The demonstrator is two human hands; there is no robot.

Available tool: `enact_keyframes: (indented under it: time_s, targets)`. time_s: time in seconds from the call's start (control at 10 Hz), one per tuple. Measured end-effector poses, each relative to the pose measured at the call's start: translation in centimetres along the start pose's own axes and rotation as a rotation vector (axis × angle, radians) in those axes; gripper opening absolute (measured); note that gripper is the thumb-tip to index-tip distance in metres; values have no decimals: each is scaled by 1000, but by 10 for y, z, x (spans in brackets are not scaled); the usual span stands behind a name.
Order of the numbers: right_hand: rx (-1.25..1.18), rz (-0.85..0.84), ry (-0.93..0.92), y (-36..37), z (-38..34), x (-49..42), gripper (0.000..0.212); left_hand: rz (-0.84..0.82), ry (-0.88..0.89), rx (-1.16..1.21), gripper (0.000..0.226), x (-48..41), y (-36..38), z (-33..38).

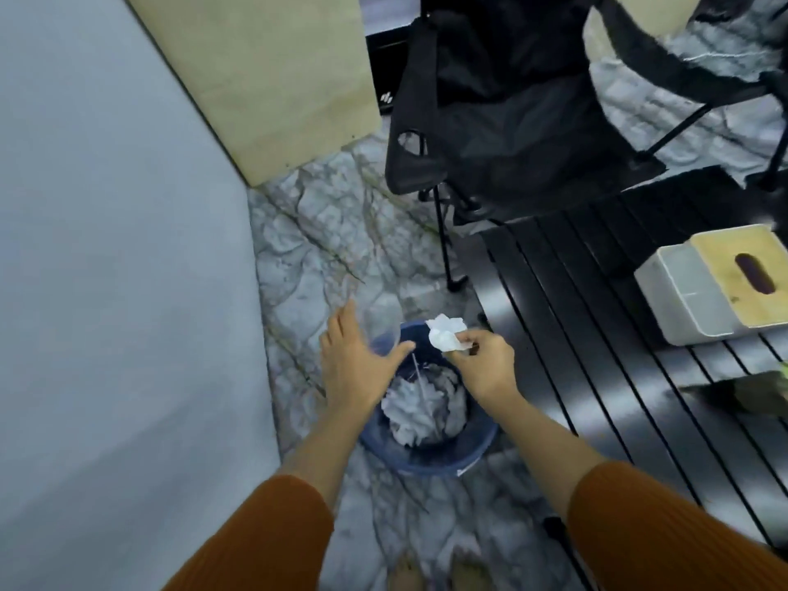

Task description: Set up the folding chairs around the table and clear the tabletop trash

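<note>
A blue trash bin (430,456) stands on the stone floor in front of me, holding crumpled white paper and a thin straw. My right hand (484,366) pinches a crumpled white tissue (445,334) above the bin's far rim. My left hand (351,358) hovers over the bin's left rim with straight, spread fingers. A blurred clear plastic cup (381,319) sits in the gap between its thumb and fingers; no grip on it shows. One black folding chair (511,130) stands unfolded at the corner of the black slatted table (597,347).
A white tissue box with a wooden lid (725,287) rests on the table at right, and something greenish (767,392) lies at the table's right edge. A grey wall fills the left side, with a pale wooden panel (277,78) behind. A second chair frame (699,113) shows top right.
</note>
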State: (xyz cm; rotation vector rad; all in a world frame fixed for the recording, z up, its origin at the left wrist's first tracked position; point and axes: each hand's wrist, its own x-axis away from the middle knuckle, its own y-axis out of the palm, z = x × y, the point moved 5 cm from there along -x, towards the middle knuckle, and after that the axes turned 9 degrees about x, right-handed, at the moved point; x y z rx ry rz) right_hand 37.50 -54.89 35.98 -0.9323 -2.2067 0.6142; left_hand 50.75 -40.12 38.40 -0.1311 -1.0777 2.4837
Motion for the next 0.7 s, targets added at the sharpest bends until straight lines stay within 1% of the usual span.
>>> enact_keyframes:
  time_s: [0.1,0.2,0.3,0.4,0.5,0.6,0.7]
  targets:
    - [43,-34,53,29,19,9,21,-48,-86,39,107,19,14,-46]
    - [84,-52,91,47,32,10,21,-56,-109,69,108,29,28,-66]
    - [102,-90,113,59,37,9,30,-81,-110,71,112,32,42,-75]
    - [65,-191,137,69,39,10,52,-182,-189,102,122,30,58,-81]
    - [103,-221,106,74,40,13,59,-250,-237,94,115,36,68,-82]
    - [126,-225,112,72,33,10,50,-257,-284,125,94,32,67,-83]
    - [142,-239,162,77,35,32,34,-187,-287,116,62,58,61,-88]
